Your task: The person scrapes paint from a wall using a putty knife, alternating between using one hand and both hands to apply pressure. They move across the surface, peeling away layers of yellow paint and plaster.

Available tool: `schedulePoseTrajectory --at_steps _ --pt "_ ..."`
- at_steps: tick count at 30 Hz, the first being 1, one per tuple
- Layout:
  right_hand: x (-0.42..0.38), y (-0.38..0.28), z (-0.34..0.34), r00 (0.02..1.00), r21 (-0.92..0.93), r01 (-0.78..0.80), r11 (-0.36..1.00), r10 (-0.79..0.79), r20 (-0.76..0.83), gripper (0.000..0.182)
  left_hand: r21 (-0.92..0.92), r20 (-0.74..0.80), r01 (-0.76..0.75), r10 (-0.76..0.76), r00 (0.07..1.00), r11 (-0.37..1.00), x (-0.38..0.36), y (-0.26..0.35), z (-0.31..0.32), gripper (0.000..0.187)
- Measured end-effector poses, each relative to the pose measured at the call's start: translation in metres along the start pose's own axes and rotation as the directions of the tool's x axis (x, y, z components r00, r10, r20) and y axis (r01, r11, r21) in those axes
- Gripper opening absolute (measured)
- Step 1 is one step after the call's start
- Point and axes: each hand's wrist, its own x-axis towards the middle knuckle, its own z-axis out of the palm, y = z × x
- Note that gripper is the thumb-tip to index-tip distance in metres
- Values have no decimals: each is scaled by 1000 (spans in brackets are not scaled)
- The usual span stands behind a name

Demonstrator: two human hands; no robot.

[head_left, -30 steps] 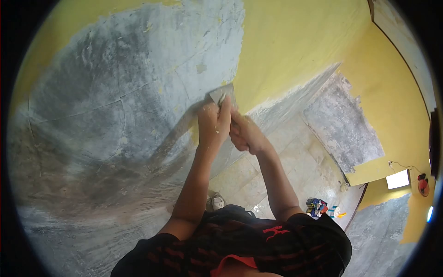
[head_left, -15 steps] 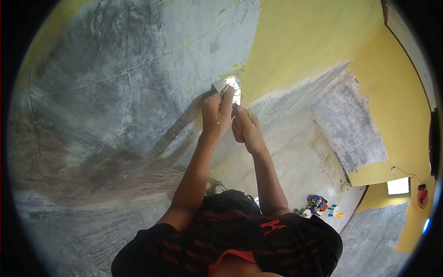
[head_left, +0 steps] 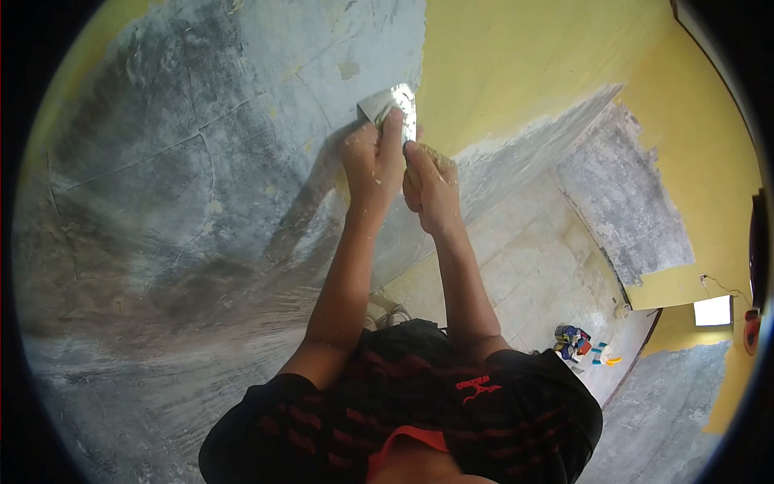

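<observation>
A scraper (head_left: 405, 98) with a broad, shiny metal blade rests against the wall, its blade at the border between bare grey plaster (head_left: 322, 48) and yellow paint (head_left: 500, 73). My left hand (head_left: 369, 165) is closed on the blade side, thumb laid along the metal. Lower down, my right hand (head_left: 433, 187) wraps around the handle, which is mostly hidden in the fist. Pale flakes stick to both hands and wrists. The blade's far edge glares in the light.
Below on the right lies a pale tiled floor (head_left: 524, 274). Cans (head_left: 571, 342) and a white-and-blue item (head_left: 602, 353) stand on it. Another wall has a stripped grey patch (head_left: 629, 202). A cable (head_left: 721, 286) hangs at far right.
Both hands and the scraper have moved up in the view, still gripping it together. The wall and floor have shifted slightly as the camera moved.
</observation>
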Motion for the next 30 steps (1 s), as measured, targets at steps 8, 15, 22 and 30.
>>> schedulePoseTrajectory --at_steps 8,15,22,30 --pt "-17 11 -8 991 -67 -133 989 133 -2 33 10 -15 125 -125 992 992 -18 -17 -9 53" --pt "-8 3 -9 983 37 -176 984 173 66 37 88 -19 106 -104 994 990 -14 -11 -10 52" --pt "-10 -1 -10 990 -33 -122 992 124 70 41 19 -27 156 -156 987 988 -16 -5 -6 51" --pt "-6 3 -3 994 10 -99 995 98 55 42 68 -68 30 -25 997 997 -5 -16 -1 55"
